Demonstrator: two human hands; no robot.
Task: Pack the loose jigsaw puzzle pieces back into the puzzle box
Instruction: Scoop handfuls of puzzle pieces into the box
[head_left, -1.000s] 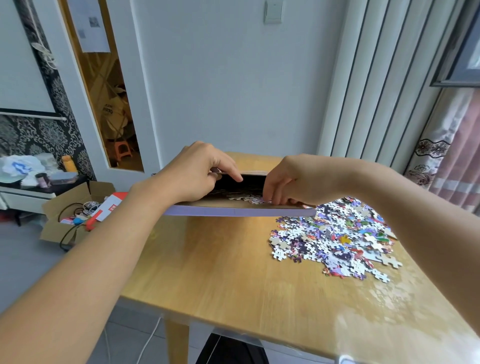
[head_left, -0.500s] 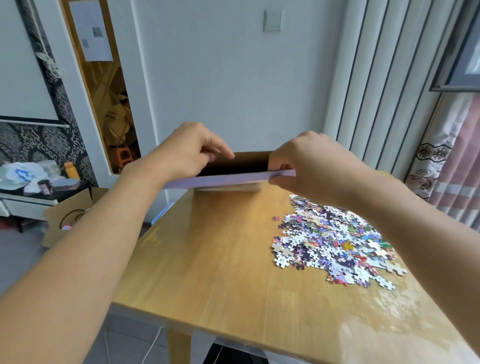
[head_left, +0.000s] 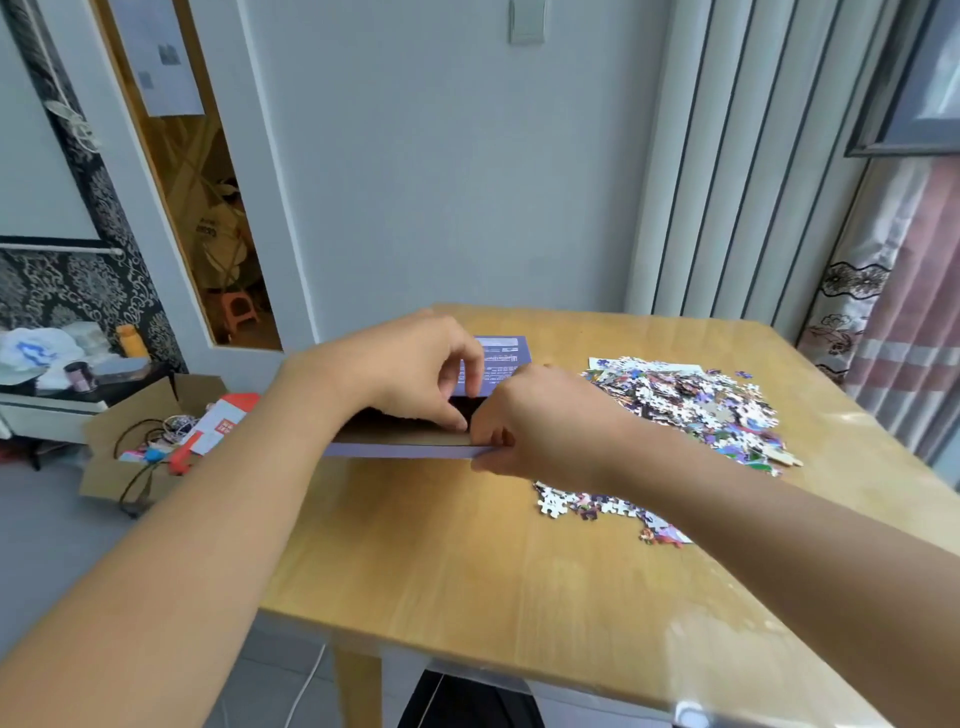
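A square light-wood table (head_left: 467, 561) by a grey wall carries a flat lavender cardboard puzzle box (head_left: 405, 451) that has come down from its raised position half a second ago to the table's far left edge, so packing can resume. A heap of loose multicoloured jigsaw pieces (head_left: 691, 410) stays spread toward the far right corner, most still unpacked. The left hand (head_left: 415, 374) curls its fingers over the box's open top, and the right hand (head_left: 530, 431) pinches the near right corner; a cardboard carton (head_left: 119, 447) stands on the floor.
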